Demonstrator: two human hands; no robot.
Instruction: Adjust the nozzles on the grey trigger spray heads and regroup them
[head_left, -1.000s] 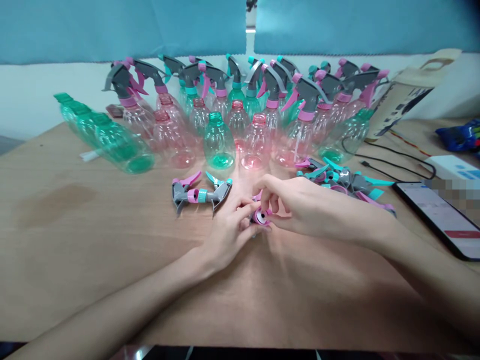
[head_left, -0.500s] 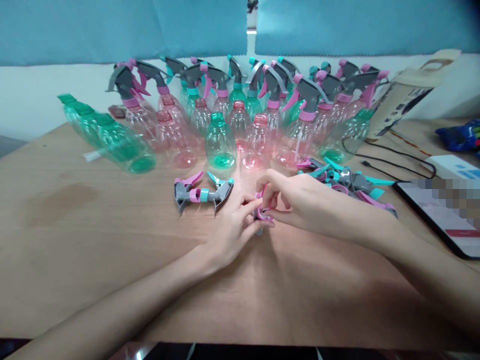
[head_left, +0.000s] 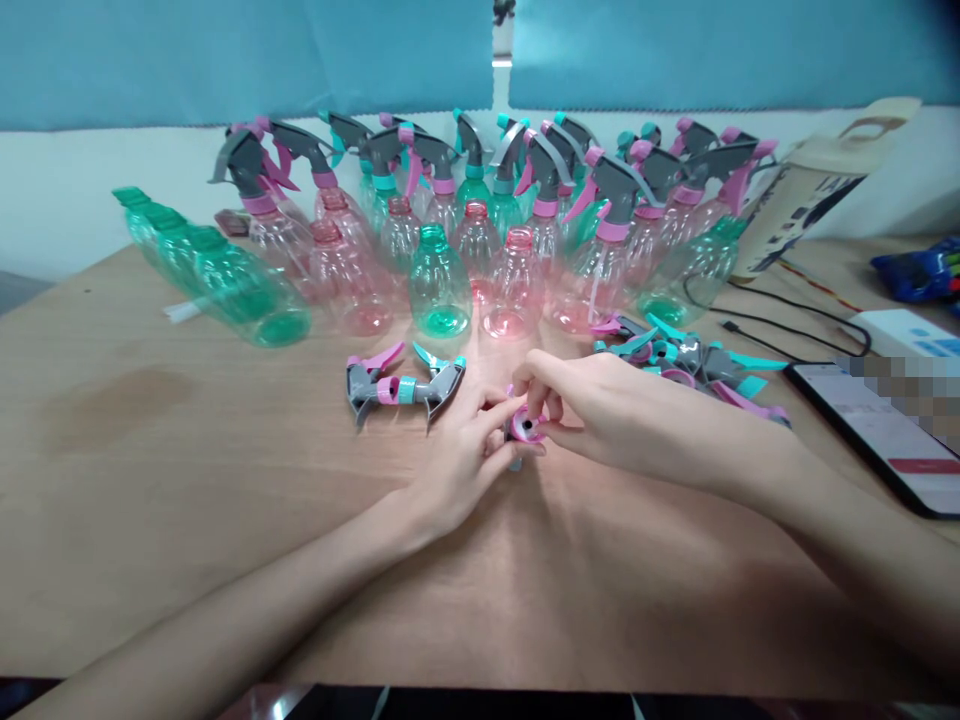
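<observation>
Between my two hands is a trigger spray head (head_left: 528,428) with a pink collar, its round opening facing up and a dark hole inside. My left hand (head_left: 474,450) grips it from the left side. The fingers of my right hand (head_left: 574,400) are closed at the collar's right rim. Most of the spray head's body is hidden by my fingers. Just left of my hands, a pink-collared spray head (head_left: 369,385) and a teal-collared spray head (head_left: 441,388) lie collar to collar on the table.
Uncapped bottles, such as a green bottle (head_left: 441,285) and a pink bottle (head_left: 516,290), stand ahead, with several capped spray bottles behind. A pile of spray heads (head_left: 694,360) lies right, beside a phone (head_left: 862,430). A cup (head_left: 806,205) and black cable (head_left: 795,300) are farther back.
The collar's opening now shows more plainly, with the dark hole visible, as my right fingers have shifted slightly on its rim. My left hand has stayed nearly in place.
</observation>
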